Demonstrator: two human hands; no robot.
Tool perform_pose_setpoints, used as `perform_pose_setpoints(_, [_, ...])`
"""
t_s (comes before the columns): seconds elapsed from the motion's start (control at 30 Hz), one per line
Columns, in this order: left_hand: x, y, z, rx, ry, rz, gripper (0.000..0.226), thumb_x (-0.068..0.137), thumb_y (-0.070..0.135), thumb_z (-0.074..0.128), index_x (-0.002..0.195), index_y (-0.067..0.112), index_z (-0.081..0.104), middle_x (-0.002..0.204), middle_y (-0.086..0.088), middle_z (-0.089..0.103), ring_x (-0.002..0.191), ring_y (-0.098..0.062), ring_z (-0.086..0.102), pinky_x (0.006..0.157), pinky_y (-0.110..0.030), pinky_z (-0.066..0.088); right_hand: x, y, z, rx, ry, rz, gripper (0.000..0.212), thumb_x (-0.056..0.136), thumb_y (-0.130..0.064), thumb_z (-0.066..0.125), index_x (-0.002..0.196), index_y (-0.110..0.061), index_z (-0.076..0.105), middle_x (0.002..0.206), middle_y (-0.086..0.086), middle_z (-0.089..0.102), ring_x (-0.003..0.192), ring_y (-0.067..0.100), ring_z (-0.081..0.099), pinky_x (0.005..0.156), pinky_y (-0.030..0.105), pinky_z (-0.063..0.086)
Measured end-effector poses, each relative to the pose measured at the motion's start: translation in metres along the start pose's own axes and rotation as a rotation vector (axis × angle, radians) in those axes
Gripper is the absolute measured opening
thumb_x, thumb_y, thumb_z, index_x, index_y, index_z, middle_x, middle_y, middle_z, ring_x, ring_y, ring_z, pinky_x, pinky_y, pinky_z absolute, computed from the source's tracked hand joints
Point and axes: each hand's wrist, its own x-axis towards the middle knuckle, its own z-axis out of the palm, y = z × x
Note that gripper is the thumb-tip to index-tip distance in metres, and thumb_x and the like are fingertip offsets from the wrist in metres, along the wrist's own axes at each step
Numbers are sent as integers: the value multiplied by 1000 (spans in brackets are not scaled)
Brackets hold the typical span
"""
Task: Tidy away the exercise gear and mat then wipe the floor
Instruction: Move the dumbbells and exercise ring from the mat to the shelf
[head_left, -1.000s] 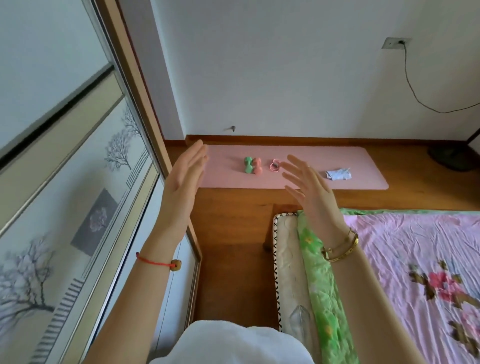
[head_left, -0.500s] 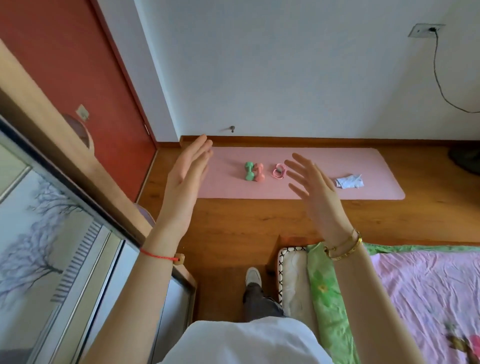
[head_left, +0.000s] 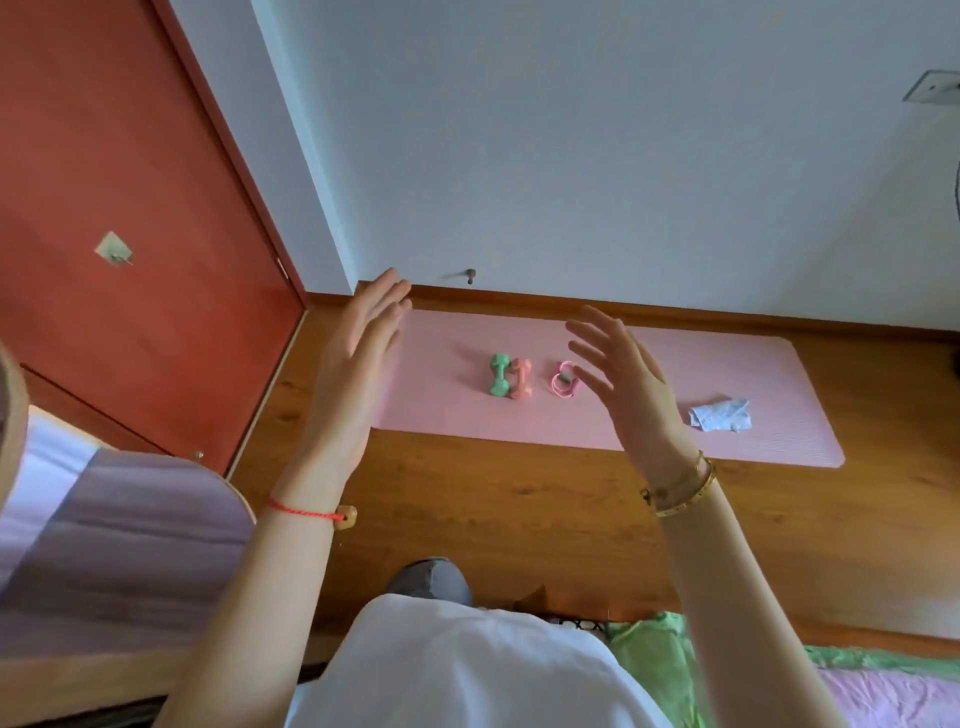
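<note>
Plainly nothing is tidied yet. The pink mat (head_left: 675, 426) lies flat on the wooden floor (head_left: 493, 509) along the wall, carrying a crumpled cloth (head_left: 719, 414) toward its right end, a green dumbbell (head_left: 499, 374) touching a salmon dumbbell (head_left: 520, 379), and a pink band (head_left: 563, 382) beside them. Left hand (head_left: 358, 353) and right hand (head_left: 628, 379) hover raised, each grip open and empty.

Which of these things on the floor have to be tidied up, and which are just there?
To tidy or use:
pink mat
green dumbbell
orange dumbbell
pink band
white cloth, likely for wiping

Just there:
red door
bed cover
wall socket
</note>
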Motion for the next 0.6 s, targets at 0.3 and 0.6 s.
perform_pose_setpoints(0.3, [109, -15, 36, -2, -24, -21, 43, 105, 30, 47, 148, 23, 46, 147, 8, 54, 134, -4, 52, 118, -37, 37, 99, 6, -29, 34, 57, 53, 81, 73, -70, 47, 137, -21, 52, 137, -1, 59, 126, 17, 57, 112, 43, 41])
perform_pose_setpoints(0.6, [229, -36, 67, -23, -76, -54, 48, 101, 34, 52, 147, 22, 48, 145, 6, 56, 134, -4, 52, 117, -35, 38, 209, 21, -48, 75, 118, 90, 68, 73, -68, 47, 127, -28, 55, 134, -3, 61, 124, 16, 58, 112, 42, 42])
